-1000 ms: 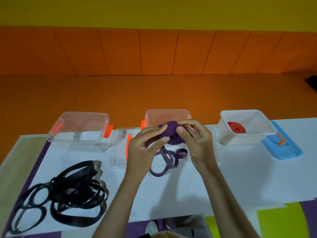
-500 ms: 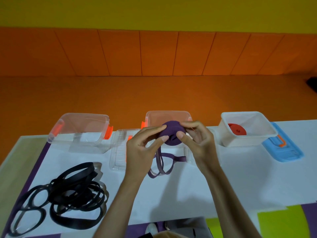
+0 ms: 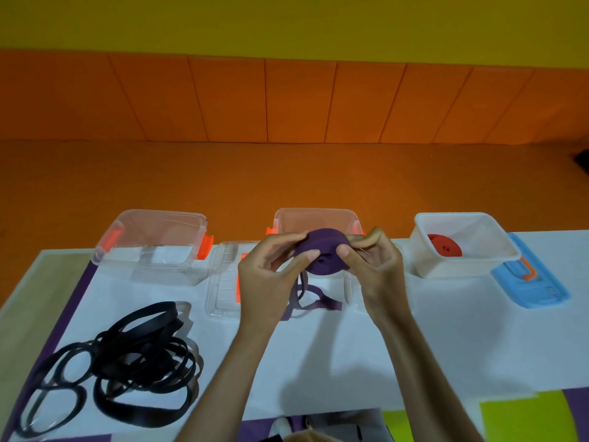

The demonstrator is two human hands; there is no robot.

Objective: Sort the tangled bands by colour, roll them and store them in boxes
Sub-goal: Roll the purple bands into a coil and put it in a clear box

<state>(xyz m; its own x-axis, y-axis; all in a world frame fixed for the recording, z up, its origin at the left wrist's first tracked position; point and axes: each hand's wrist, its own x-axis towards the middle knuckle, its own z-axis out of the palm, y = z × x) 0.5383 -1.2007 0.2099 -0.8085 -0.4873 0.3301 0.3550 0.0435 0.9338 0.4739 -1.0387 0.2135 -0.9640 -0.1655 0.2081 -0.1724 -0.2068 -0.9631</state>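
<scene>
The left hand [image 3: 264,279] and right hand [image 3: 376,269] both pinch the purple roll [image 3: 322,247], held before the middle box [image 3: 315,215] — its loose tail [image 3: 322,303] on the tabletop [image 3: 350,346] has shortened over the last second, so rolling looks nearly done.

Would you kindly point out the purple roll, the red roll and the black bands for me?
purple roll [image 3: 325,247], head view, on the flat face of the coil.
red roll [image 3: 444,246], head view, on its flat round face.
black bands [image 3: 140,413], head view, on the wide strip at the near edge of the heap.
</scene>
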